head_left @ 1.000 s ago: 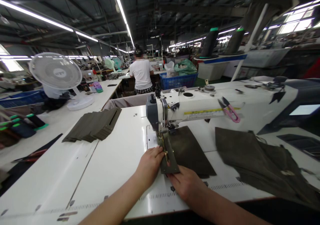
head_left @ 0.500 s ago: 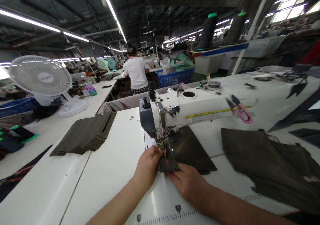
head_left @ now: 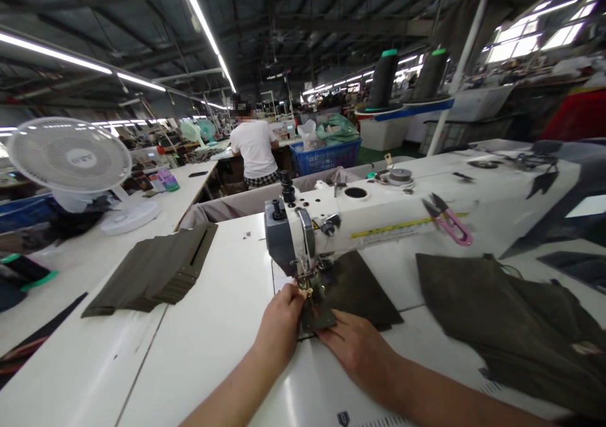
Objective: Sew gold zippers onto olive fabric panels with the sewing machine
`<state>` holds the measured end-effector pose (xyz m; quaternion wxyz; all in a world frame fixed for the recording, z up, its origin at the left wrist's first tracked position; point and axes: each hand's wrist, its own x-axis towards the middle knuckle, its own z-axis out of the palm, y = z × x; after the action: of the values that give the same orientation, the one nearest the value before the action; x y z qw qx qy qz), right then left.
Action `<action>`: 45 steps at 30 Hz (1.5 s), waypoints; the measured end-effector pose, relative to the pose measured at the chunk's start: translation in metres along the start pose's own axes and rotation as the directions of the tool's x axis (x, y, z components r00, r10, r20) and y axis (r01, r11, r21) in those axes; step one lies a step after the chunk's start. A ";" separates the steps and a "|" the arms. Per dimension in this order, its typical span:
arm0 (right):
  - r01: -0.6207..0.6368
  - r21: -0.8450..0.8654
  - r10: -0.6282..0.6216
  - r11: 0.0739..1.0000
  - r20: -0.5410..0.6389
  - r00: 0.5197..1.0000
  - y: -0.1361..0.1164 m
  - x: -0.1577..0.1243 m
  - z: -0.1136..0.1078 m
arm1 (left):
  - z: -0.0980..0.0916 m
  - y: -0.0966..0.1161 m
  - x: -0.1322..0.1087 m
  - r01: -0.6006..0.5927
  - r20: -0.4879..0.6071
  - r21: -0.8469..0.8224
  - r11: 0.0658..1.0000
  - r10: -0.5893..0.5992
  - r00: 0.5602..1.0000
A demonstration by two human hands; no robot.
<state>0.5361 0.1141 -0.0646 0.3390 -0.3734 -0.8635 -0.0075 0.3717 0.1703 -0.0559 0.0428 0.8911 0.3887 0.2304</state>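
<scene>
Nearest, the right hand [head_left: 357,348] reaches in low from the side, back of the hand up, wrist near the table [head_left: 189,351], fingers closed at the near right corner of a small olive panel [head_left: 318,319]; one digit seems to run beneath the edge, though the thumb cannot be made out for sure. The left hand [head_left: 279,323] arches higher along the panel's left edge, fingertips bunched and clamped there, just beside a gold-toned zipper [head_left: 309,292]. Hands near each other, not touching, panel between them. It lies flat on the table, far end at the presser foot [head_left: 307,269]; stitching too small to read. Judgement on guiding it well: let the feed draw the cloth, steer lightly from the right corner, hold the left edge flat and in line with the foot, metal teeth clear of the needle. Left fingertips sit close to that needle; shifting them back at a pause would be prudent. Just right, a larger dark panel [head_left: 372,291], flat beside the small one. Beyond, the arm of the sewing machine [head_left: 398,215], pink-handled snips [head_left: 447,218] against it. Off left, a fanned stack of olive pieces [head_left: 146,266]. Farther: white fan [head_left: 71,155], blue basket [head_left: 326,158], person in a white shirt [head_left: 253,149], back turned.
</scene>
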 end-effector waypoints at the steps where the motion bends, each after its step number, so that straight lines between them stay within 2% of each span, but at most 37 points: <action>1: -0.004 0.003 0.004 1.000 0.008 1.000 -0.001 0.000 0.000 | 0.000 0.001 0.000 0.004 -0.001 -0.008 1.000 -0.004 1.000; 8: 0.009 -0.022 -0.009 1.000 -0.017 1.000 -0.004 0.001 0.000 | -0.001 0.002 0.001 0.065 -0.022 -0.090 0.994 -0.068 0.997; 11: -0.014 -0.036 0.013 0.999 -0.051 0.999 -0.002 0.000 -0.002 | -0.001 0.002 0.002 0.071 -0.021 -0.078 0.994 -0.073 0.997; 13: -0.057 -0.113 0.046 0.992 -0.098 0.994 0.003 0.002 -0.005 | -0.003 0.003 0.002 0.070 -0.035 -0.038 0.997 -0.071 0.997; 16: -0.226 -0.191 0.214 0.955 -0.081 0.973 0.015 0.016 -0.008 | -0.009 0.008 -0.001 0.090 -0.065 0.045 0.995 -0.087 0.994; 19: -0.432 -0.161 0.438 0.888 0.007 0.899 0.030 0.035 -0.006 | -0.017 0.016 -0.008 0.216 -0.068 0.099 0.971 -0.210 0.975; 22: -0.480 -0.119 0.487 0.869 0.028 0.873 0.042 0.046 -0.002 | -0.020 0.024 -0.018 0.292 -0.015 0.055 0.955 -0.292 0.956; 24: -0.487 -0.073 0.491 0.870 0.058 0.869 0.046 0.047 0.001 | -0.019 0.027 -0.023 0.249 -0.025 -0.036 0.968 -0.250 0.968; 27: -0.489 -0.009 0.487 0.872 0.105 0.867 0.048 0.046 0.002 | -0.016 0.029 -0.027 0.096 -0.095 -0.126 0.987 -0.108 0.990; 30: -0.487 0.008 0.482 0.873 0.132 0.866 0.048 0.046 0.000 | -0.012 0.027 -0.025 -0.081 -0.105 -0.090 0.993 0.072 0.992; 35: -0.487 -0.077 0.493 0.870 0.113 0.863 0.051 0.045 0.001 | -0.005 0.026 -0.019 -0.283 -0.164 0.057 0.957 0.289 0.943; 38: -0.482 -0.146 0.497 0.864 0.099 0.862 0.051 0.042 0.005 | -0.004 0.026 -0.016 -0.320 -0.158 0.062 0.945 0.326 0.932; 45: -0.518 -0.236 0.548 0.822 0.078 0.833 0.051 0.042 0.007 | -0.005 0.027 -0.015 -0.302 -0.102 0.065 0.951 0.307 0.946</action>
<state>0.5443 0.1794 -0.0570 0.2247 -0.6326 -0.7407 0.0257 0.3783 0.1403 -0.0501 -0.0366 0.9269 0.2538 0.2739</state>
